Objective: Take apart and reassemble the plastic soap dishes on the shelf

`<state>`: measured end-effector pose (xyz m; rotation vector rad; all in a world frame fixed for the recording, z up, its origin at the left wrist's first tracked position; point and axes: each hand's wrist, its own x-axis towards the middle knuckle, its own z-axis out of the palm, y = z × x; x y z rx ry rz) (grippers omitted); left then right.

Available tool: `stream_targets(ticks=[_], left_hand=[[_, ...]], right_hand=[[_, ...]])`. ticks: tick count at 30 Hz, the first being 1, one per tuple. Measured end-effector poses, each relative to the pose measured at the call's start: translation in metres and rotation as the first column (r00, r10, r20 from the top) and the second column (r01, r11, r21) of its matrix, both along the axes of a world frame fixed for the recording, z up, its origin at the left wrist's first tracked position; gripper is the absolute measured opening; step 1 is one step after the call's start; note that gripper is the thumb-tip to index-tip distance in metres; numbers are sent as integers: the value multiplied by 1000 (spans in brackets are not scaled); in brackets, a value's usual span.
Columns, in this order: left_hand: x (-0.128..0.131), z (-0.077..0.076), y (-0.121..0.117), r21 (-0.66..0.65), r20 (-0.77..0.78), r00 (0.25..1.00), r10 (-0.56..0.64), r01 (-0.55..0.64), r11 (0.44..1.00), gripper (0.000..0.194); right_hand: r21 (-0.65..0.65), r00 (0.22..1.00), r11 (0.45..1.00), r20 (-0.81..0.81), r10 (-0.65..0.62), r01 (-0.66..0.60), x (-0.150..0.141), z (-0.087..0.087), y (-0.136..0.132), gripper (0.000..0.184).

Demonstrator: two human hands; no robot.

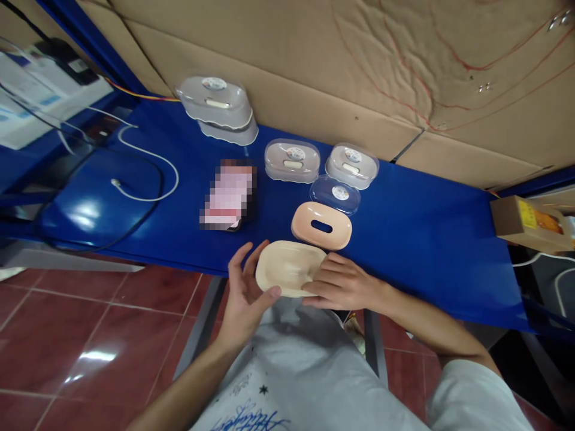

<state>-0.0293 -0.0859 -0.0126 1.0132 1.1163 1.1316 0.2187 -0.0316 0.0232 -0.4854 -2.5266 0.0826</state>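
A cream oval plastic dish [287, 263] is held at the front edge of the blue table, its hollow side toward me. My left hand [247, 293] grips its left end, thumb on the near rim. At the right end, my right hand [339, 280] has its fingers curled over the rim and partly into the hollow; the fingertips are partly hidden. Just beyond the dish lies a peach oval piece [321, 225] with a slot in its middle. A clear oval lid [335, 194] with a round sticker rests behind that piece.
Two grey lidded oval boxes [291, 161] [352, 166] stand farther back, and stacked grey boxes [218, 108] at back left. A pixelated phone-like object [229, 194] lies left of centre. A white cable [175, 173] curls on the blue table [426, 239]. At right sits a cardboard box [521, 224].
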Motion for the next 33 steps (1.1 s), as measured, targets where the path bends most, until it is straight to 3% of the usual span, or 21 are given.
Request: stream_targets(ticks=[3, 6, 9, 11, 13, 16, 19, 23, 29, 33], left_hand=[[4, 13, 2, -335, 275, 961, 0, 96, 937, 80], [4, 30, 11, -542, 458, 867, 198, 95, 835, 71], [-6, 41, 20, -622, 560, 726, 399, 49, 782, 63], [-15, 44, 23, -647, 589, 655, 473, 32, 762, 58], [-21, 44, 24, -663, 608, 609, 510, 35, 748, 53], [-20, 41, 26, -682, 633, 564, 531, 82, 726, 42], [-6, 38, 31, -671, 657, 582, 479, 164, 723, 34], [18, 34, 45, -581, 703, 614, 360, 203, 788, 38], [30, 35, 68, -481, 708, 667, 232, 214, 850, 40], [23, 32, 80, -499, 660, 708, 251, 163, 851, 38]], right_hand=[[46, 998, 999, 54, 24, -27, 1, 1, 0, 23], [12, 999, 999, -11, -45, 45, 6, -1, 7, 42], [-60, 960, 958, 42, -278, 280, 13, -4, 20, 39], [-45, 916, 920, 117, -383, 390, 17, -8, 27, 33], [-26, 909, 911, 85, -407, 411, 19, -11, 29, 31], [-62, 913, 919, -102, -394, 390, 16, -9, 24, 32], [-65, 948, 961, -162, -275, 268, 11, -3, 15, 35], [-39, 989, 992, -80, -121, 118, 6, -1, 10, 38], [-77, 982, 979, 7, -188, 188, 6, -10, 15, 43], [-182, 980, 963, 48, -193, 198, 18, -13, 26, 53]])
